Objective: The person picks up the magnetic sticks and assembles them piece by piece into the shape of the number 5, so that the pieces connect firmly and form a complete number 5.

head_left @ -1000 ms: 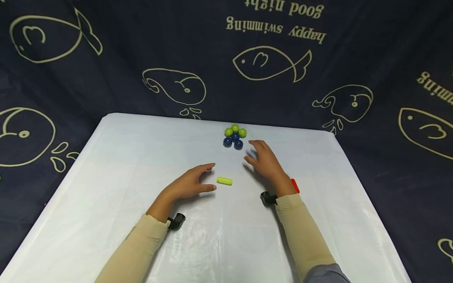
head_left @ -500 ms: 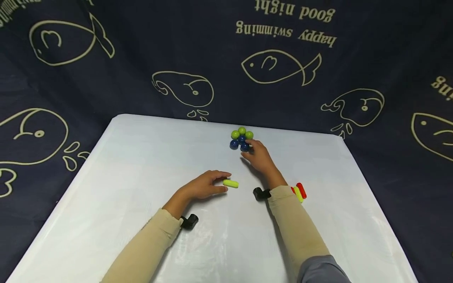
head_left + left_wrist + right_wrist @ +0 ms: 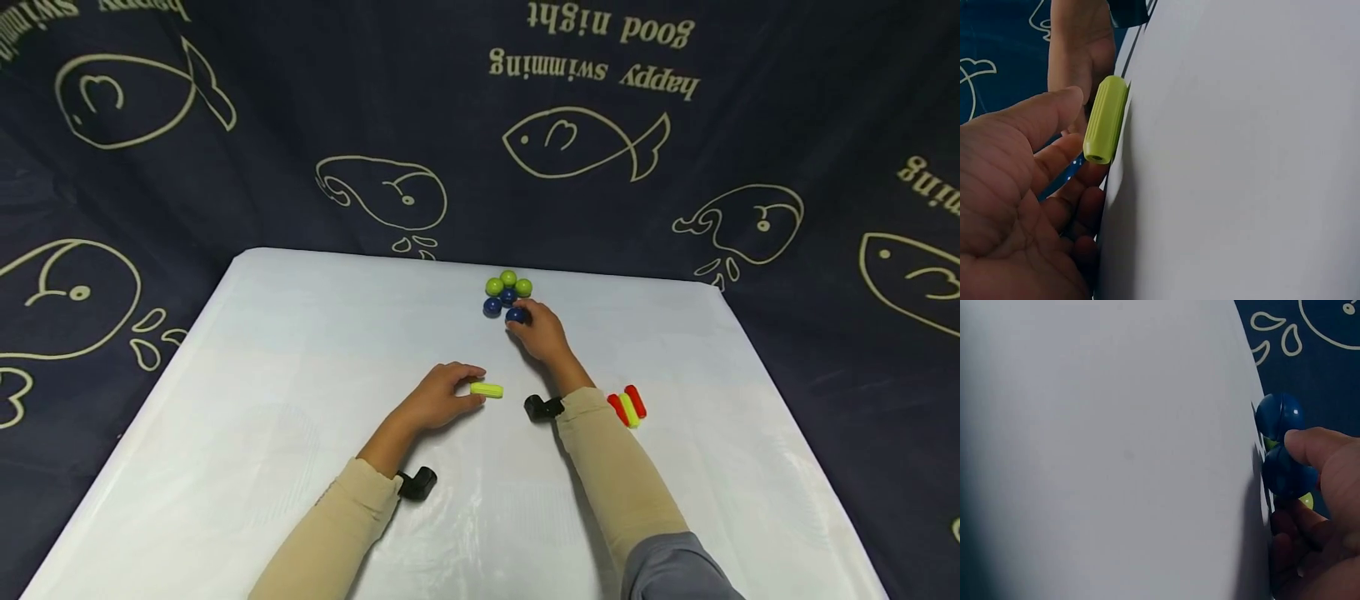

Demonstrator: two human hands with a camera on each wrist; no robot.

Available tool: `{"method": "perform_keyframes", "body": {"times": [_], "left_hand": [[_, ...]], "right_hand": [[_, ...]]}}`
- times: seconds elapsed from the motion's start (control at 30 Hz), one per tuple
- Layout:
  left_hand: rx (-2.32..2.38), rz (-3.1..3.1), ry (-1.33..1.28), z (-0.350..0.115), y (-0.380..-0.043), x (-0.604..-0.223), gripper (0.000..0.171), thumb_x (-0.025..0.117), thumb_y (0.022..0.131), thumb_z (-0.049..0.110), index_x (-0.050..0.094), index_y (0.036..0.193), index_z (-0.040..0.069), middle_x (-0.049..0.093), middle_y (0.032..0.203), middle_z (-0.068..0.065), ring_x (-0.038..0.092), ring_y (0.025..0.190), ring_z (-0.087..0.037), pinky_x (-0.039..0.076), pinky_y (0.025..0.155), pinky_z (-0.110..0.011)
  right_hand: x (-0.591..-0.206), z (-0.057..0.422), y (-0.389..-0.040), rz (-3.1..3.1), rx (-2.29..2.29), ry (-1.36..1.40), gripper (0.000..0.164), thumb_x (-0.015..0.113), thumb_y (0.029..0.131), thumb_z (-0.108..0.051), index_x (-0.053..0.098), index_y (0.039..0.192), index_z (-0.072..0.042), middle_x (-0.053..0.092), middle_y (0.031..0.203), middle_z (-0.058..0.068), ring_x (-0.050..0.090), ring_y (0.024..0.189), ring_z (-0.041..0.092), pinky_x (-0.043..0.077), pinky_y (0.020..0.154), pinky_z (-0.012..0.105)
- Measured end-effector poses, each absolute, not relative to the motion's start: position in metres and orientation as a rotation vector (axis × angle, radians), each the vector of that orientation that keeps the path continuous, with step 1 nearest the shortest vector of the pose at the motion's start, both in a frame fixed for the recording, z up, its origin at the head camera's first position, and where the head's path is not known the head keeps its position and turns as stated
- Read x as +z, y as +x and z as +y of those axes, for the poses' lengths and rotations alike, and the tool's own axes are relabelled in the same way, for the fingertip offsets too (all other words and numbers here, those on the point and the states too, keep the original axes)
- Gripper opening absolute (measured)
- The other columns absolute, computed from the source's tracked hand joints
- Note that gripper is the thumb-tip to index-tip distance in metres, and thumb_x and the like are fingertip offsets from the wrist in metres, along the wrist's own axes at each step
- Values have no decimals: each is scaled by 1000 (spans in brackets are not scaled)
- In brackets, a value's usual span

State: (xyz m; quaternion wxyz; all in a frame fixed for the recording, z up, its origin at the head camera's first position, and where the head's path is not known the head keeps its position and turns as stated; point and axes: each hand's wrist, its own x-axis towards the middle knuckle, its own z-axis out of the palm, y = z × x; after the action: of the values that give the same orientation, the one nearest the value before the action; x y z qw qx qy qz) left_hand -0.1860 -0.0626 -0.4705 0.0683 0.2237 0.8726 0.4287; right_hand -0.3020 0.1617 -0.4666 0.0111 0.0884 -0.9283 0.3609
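Observation:
My left hand [image 3: 438, 398] curls its thumb and fingers round the left end of a short ribbed yellow-green rod [image 3: 487, 390]. In the left wrist view this rod [image 3: 1106, 119] shows a small hole in its near end and lies close over the white tabletop. My right hand [image 3: 542, 333] pinches a glossy dark blue ball [image 3: 515, 316], thumb on its near side. The right wrist view has the held ball [image 3: 1285, 472] beside another blue ball [image 3: 1279, 415]. Two more blue balls are grouped behind, the left one [image 3: 492, 307] and the middle one [image 3: 507, 297].
Green balls [image 3: 508, 278] cluster behind the blue ones near the back edge of the white table [image 3: 337, 333]. Right of my right forearm lie two red rods [image 3: 635, 401] with a yellow-green rod [image 3: 628, 410] between them. A dark fish-printed cloth [image 3: 450, 83] hangs behind.
My right hand has reached left to the blue ball, pinched it and drawn it slightly toward me. My left hand has closed round the yellow-green rod, which has turned a little.

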Motion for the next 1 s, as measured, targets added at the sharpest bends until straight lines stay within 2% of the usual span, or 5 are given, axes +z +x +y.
{"method": "perform_keyframes", "body": {"times": [0.23, 0.53, 0.8, 1.0], "left_hand": [[1275, 2711, 568, -56, -186, -471, 36, 73, 91, 23, 67, 124, 10, 66, 117, -6, 57, 106, -27, 42, 94, -44], [1250, 2791, 562, -52, -187, -473, 22, 74, 89, 13, 74, 111, 11, 68, 109, -4, 57, 100, -25, 44, 90, -42], [1239, 2804, 528, -50, -181, -472, 21, 75, 88, 13, 74, 109, 11, 68, 109, -5, 57, 100, -26, 44, 91, -43], [1194, 2854, 538, -48, -180, -471, 20, 75, 87, 14, 74, 107, 11, 68, 108, -5, 58, 98, -27, 45, 89, -43]], "right_hand": [[-469, 162, -302, -2855, 1210, 228, 45, 70, 93, -24, 59, 134, -7, 60, 131, 17, 55, 120, 32, 41, 102, 46], [-468, 166, -296, -2818, 1328, 191, 41, 67, 96, -20, 59, 134, -8, 63, 112, 14, 54, 99, 27, 43, 89, 43], [-472, 176, -282, -2760, 1556, 225, 39, 61, 99, -15, 56, 137, -8, 60, 126, 14, 54, 110, 27, 44, 94, 42], [-467, 179, -266, -2762, 1714, 220, 38, 58, 100, -12, 56, 138, -9, 58, 132, 16, 58, 112, 29, 49, 83, 38]]}}
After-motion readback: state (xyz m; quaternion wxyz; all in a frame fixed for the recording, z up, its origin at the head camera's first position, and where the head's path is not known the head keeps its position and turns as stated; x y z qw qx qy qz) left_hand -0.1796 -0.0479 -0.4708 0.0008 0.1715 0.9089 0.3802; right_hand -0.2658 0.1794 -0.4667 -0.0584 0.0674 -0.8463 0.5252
